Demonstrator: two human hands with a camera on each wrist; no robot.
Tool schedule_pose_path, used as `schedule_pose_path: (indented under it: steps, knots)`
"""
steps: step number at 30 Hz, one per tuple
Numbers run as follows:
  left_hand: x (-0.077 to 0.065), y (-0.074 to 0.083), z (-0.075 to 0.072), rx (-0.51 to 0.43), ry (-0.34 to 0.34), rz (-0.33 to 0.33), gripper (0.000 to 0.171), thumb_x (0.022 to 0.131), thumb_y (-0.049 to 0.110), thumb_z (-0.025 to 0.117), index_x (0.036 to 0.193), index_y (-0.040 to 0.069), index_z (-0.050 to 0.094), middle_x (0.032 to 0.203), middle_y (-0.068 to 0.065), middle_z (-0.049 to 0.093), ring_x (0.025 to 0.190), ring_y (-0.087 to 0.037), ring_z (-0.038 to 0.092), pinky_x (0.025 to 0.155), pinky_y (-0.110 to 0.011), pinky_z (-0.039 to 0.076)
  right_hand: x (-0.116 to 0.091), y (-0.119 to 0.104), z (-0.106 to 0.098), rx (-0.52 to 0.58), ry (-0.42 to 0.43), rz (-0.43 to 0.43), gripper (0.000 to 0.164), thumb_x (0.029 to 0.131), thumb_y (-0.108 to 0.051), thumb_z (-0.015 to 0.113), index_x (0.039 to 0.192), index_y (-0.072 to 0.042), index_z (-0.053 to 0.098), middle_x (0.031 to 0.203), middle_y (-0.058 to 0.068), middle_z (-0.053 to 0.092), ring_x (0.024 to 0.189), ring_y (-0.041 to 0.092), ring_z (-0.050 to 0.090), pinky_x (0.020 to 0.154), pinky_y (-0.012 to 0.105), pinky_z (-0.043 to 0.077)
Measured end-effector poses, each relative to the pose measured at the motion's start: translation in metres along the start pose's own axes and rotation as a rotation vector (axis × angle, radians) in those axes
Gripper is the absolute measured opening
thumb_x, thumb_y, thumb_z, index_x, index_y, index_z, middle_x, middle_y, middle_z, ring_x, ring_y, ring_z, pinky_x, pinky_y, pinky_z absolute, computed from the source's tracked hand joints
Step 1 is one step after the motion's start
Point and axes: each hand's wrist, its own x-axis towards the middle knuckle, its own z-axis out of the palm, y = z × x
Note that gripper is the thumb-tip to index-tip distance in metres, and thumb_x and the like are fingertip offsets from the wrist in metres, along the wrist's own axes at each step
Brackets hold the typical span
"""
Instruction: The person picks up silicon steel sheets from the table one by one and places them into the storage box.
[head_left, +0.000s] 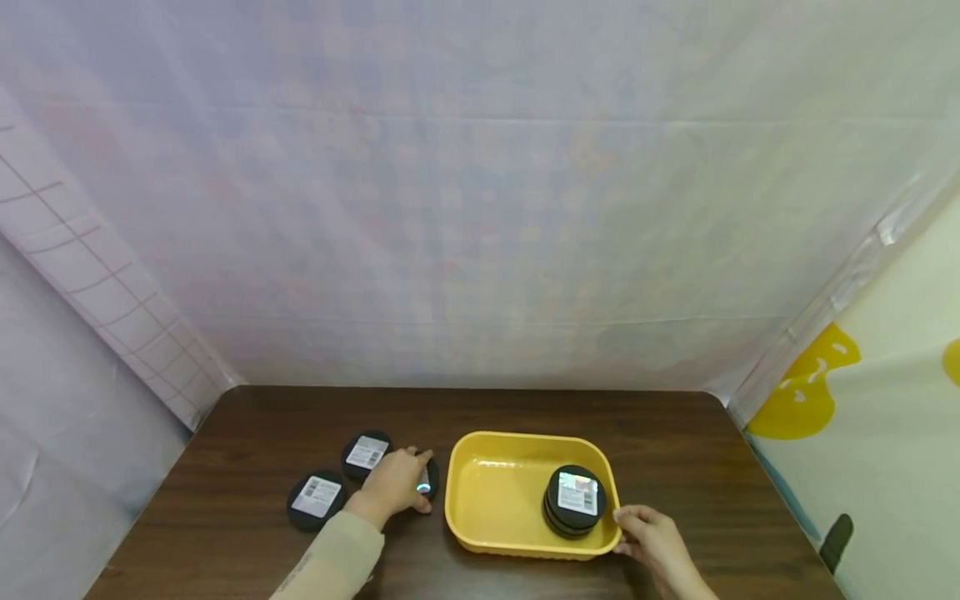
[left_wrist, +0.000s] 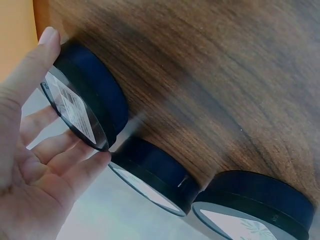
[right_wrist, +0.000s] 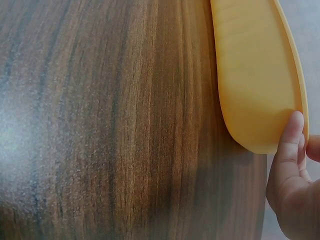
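Observation:
My left hand (head_left: 393,485) grips a flat round black jar (left_wrist: 90,97) by its sides, thumb on one edge and fingers on the other. This jar stands on the table just left of a yellow tray (head_left: 525,547), and the hand partly covers it in the head view. Two more such jars, a nearer jar (head_left: 317,500) and a farther jar (head_left: 367,454), lie to the left with white labels up. Inside the tray's right part stands a stack of black jars (head_left: 576,500). At the tray's front right corner, my right hand (head_left: 651,542) pinches the rim between thumb and fingers.
The dark wood table (head_left: 675,450) runs back to a pale hanging cloth (head_left: 480,250). Cloth also hangs at both sides, with yellow shapes (head_left: 806,392) on the right one. A dark rounded object (head_left: 836,542) shows beside the table's right edge.

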Motion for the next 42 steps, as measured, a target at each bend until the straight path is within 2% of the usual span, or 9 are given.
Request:
schedule_pose_path:
  steps: [10,21,42]
  knots:
    - [-0.001,-0.003,-0.009,0.014,0.016,-0.031,0.085,0.052,0.039,0.088,0.121,-0.002,0.06,0.11,-0.026,0.062,0.097,-0.037,0.061,0.085,-0.048,0.05,0.0,0.0,-0.001,0.006,-0.009,-0.009,0.019,0.089,-0.003,0.054,0.099,0.013,0.057,0.073,0.006,0.056,0.063,0.015,0.055,0.058,0.027,0.054]
    - [-0.003,0.0,-0.024,0.028,-0.02,-0.037,0.084,0.055,0.04,0.087,0.121,-0.003,0.059,0.109,-0.023,0.064,0.1,-0.036,0.061,0.087,-0.046,0.049,0.0,-0.001,0.0,0.005,-0.003,-0.019,0.018,0.088,-0.001,0.054,0.098,0.014,0.057,0.072,0.006,0.055,0.062,0.015,0.055,0.057,0.027,0.054]
    - [-0.008,0.009,-0.054,0.044,-0.069,-0.07,0.085,0.06,0.04,0.085,0.13,0.002,0.054,0.125,-0.023,0.056,0.111,-0.036,0.055,0.093,-0.047,0.046,-0.001,-0.005,0.001,-0.005,-0.009,-0.037,0.02,0.088,-0.002,0.054,0.099,0.015,0.056,0.073,0.007,0.056,0.064,0.015,0.056,0.059,0.028,0.054]
